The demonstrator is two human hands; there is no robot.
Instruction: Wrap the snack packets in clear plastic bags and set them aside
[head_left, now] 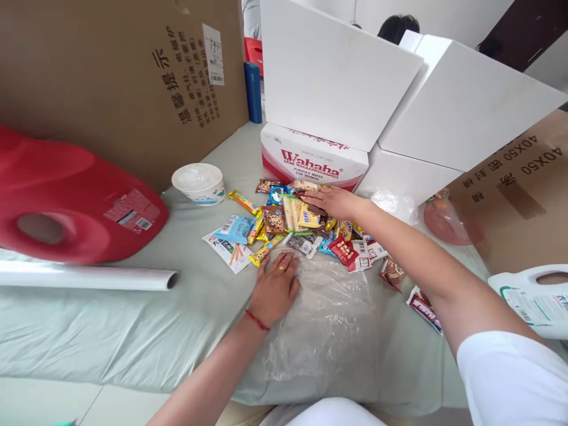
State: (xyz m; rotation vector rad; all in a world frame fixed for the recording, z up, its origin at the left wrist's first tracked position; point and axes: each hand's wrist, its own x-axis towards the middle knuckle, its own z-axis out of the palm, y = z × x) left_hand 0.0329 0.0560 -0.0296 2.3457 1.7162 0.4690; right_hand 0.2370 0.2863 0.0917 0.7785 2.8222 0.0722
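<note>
My left hand (pixel 276 285) lies flat, fingers stretched out, at the left edge of a clear plastic bag (pixel 331 331) spread on the cloth. Its fingertips are close to the near side of a heap of small wrapped snacks. My right hand (pixel 339 202) rests palm down on the back of that heap, with extended fingers over a brown wrapper. In the heap I see a brown cookie packet (pixel 273 220), a yellow packet (pixel 309 216), a light blue packet (pixel 235 229) and a red packet (pixel 344 251). What lies under my right palm is hidden.
A white-and-red Wahaha carton (pixel 310 158) stands behind the heap. Left are a paper bowl (pixel 198 184), a red jug (pixel 75 198) and a white tube (pixel 89 278). A purple bar (pixel 425 310) and a white jug (pixel 535 305) lie right. Large cardboard boxes flank both sides.
</note>
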